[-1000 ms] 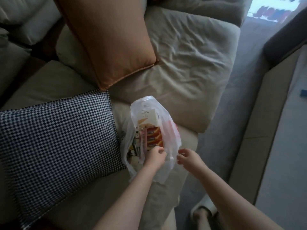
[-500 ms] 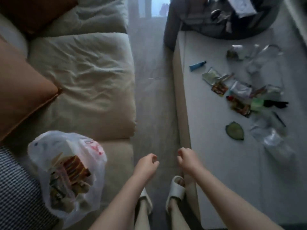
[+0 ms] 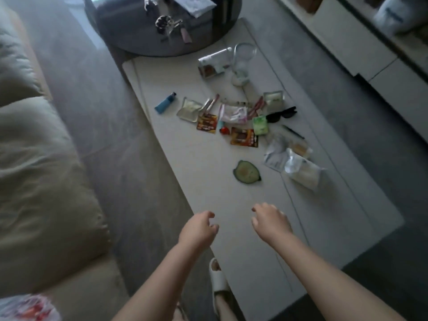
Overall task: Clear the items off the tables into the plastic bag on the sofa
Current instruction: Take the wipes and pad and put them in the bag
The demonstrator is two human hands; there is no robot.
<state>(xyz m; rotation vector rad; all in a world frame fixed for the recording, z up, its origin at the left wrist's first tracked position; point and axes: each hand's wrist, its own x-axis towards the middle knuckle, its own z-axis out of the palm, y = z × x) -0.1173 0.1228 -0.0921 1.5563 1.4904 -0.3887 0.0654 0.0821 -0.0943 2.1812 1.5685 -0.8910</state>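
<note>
A white low table (image 3: pixel 208 193) carries several scattered items: a blue tube (image 3: pixel 165 103), snack packets (image 3: pixel 244 137), black sunglasses (image 3: pixel 281 114), a green avocado-shaped piece (image 3: pixel 247 171), clear wrappers (image 3: pixel 301 169) and a glass cup (image 3: pixel 243 59). My left hand (image 3: pixel 198 229) and my right hand (image 3: pixel 271 220) hover over the table's near end, fingers loosely curled and apart, holding nothing. Only a corner of the plastic bag (image 3: pixel 27 308) shows at the bottom left on the sofa (image 3: pixel 41 181).
A round dark table (image 3: pixel 143 35) with keys and papers stands at the far end. A white cabinet (image 3: pixel 352 38) runs along the right. Grey floor lies between sofa and table, where my foot in a white slipper (image 3: pixel 218 281) stands.
My view has swung right from the bag on the sofa to the white table. Both hands left the bag and now hang empty over the table's near end.
</note>
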